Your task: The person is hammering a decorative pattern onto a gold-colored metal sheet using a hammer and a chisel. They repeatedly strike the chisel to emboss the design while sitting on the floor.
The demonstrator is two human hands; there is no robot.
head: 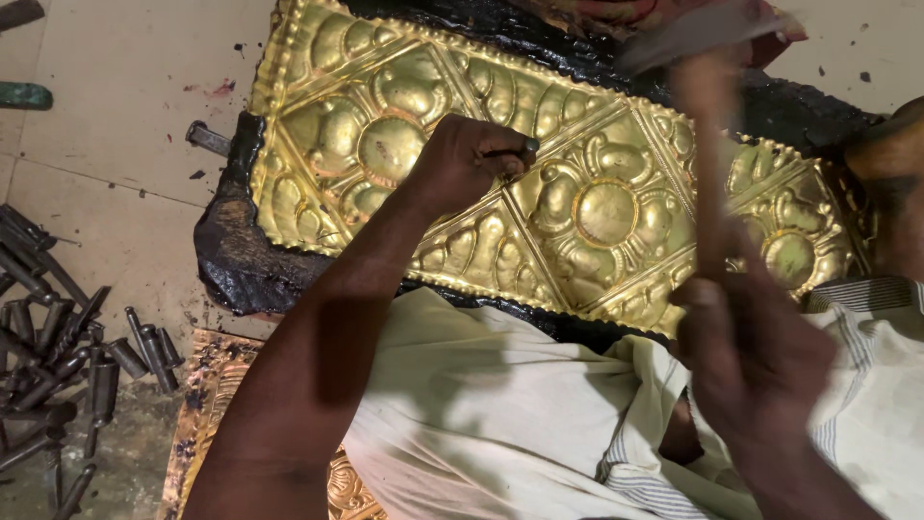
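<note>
A long embossed golden metal sheet [597, 207] with flower patterns lies on a black pitch block [236, 250] on the floor. My left hand [467, 159] rests on the sheet near its middle and pinches a small dark metal punch [515, 151] against the surface. My right hand [746, 342] is raised at the right, blurred by motion, gripping the wooden handle of a hammer [707, 144] whose head is above the sheet's far edge.
A pile of several dark metal punches [58, 356] lies on the floor at the left. A second embossed copper-coloured sheet [207, 404] lies under my left arm. A cream cloth [481, 395] covers my lap. A metal rod [207, 138] sticks out of the pitch block.
</note>
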